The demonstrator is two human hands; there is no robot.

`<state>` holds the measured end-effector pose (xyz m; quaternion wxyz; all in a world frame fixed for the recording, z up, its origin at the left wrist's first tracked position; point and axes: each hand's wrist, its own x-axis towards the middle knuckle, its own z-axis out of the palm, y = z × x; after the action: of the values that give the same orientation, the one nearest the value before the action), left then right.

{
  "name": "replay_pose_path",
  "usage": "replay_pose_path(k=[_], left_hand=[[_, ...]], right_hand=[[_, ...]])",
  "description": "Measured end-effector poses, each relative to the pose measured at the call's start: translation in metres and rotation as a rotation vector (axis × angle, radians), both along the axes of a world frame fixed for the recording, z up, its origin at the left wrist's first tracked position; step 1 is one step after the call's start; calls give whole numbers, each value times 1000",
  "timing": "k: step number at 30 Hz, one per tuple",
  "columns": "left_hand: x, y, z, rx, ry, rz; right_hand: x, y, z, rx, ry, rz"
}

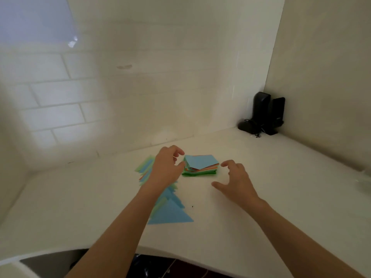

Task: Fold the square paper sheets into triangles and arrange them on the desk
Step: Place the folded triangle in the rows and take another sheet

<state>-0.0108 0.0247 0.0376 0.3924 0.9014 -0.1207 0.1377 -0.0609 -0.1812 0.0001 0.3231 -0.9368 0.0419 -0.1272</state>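
The stack of square papers (pixel 200 165) sat on the counter (pixel 261 197) between both hands. The left hand (pixel 166 167) was nearer (thumb right by its edge). The right hand (pixel 234 179) waited beside it. Each grip was loosely spread, holding nothing

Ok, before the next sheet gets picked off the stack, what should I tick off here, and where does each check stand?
1. Stack of square sheets within reach, between both hands: ok.
2. Top blue sheet uncovered and free to lift: ok.
3. Left hand holds nothing, fingers loosely curled beside the stack: ok.
4. Right hand holds nothing, fingers spread to the right of the stack: ok.
5. Bare desk in front of the stack for folding: ok.
6. Row of folded triangles neatly arranged: cannot tell, the left arm covers part of it.
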Motion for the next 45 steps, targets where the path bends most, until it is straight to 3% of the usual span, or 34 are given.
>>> replay_pose_path(k=[7, 15, 20, 33, 41, 45], left_hand=[[59, -22, -2, 335, 291, -85], [81, -35, -11, 424, 400, -101], [79, -47, -13, 518, 364, -49], [26, -154, -18, 491, 313, -126], [25, -149, -22, 468, 353, -53], [24, -155, -20, 322, 398, -82]], right_hand=[[44, 6, -7, 6, 90, 48], [66, 9, -13, -30, 62, 52], [64, 0, -9, -76, 79, 73], [-6, -103, 3, -26, 108, -54], [-6, -102, -7, 18, 110, -65], [-1, -103, -7, -1, 109, -64]])
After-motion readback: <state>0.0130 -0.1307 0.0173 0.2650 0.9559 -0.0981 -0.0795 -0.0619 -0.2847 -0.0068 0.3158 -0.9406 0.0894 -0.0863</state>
